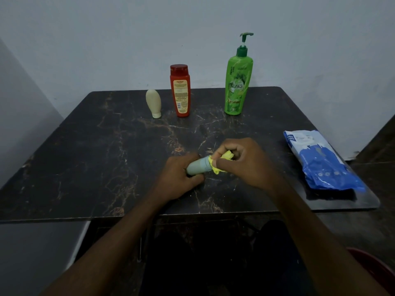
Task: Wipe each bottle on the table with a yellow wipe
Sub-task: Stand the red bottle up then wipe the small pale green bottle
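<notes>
As we look down on the dark marbled table [106,157], we take the green pump bottle [237,82] as our marker: it stands upright at the far edge, right of middle. A blue wipes pack [320,161] lies flat to the right of the green pump bottle and nearer to us, close to the table's right edge. A red bottle [180,92] stands upright to the left of the green pump bottle, well apart from it, with its printed label facing us. Nearer than the green pump bottle and a little to its left, our left hand [179,178] has its fingers curled round a pale blue bottle [197,167], which lies tilted low over the tabletop. Our right hand [243,161], straight in front of the green pump bottle, pinches a bunched yellow wipe [226,155] against the right end of the pale blue bottle. A cream bottle [154,103] stands on its cap farther left of the green pump bottle, just beyond the red one. We cannot tell whether the pale blue bottle touches the table.
</notes>
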Motion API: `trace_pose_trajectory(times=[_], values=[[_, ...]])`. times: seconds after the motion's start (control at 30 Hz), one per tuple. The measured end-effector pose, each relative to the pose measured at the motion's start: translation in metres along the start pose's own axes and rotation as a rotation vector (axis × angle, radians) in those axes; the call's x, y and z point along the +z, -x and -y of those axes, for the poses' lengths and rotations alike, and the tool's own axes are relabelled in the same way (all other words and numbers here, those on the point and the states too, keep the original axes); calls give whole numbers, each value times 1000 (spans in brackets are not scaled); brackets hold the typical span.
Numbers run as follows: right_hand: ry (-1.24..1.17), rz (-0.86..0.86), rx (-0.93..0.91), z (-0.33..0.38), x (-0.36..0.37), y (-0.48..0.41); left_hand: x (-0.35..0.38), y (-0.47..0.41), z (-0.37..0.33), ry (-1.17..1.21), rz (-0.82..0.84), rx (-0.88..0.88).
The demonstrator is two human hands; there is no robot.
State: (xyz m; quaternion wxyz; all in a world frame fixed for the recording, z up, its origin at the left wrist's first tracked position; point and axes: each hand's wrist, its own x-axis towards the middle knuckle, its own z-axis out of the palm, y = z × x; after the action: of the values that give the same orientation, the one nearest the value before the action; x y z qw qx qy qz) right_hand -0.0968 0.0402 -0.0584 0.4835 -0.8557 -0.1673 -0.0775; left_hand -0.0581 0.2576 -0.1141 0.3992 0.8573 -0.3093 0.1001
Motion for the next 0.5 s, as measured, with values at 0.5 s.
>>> trace_pose_trajectory(times=[0.5], values=[[-54, 43, 27, -1, 2, 3, -1, 1, 1, -11, 10, 4]])
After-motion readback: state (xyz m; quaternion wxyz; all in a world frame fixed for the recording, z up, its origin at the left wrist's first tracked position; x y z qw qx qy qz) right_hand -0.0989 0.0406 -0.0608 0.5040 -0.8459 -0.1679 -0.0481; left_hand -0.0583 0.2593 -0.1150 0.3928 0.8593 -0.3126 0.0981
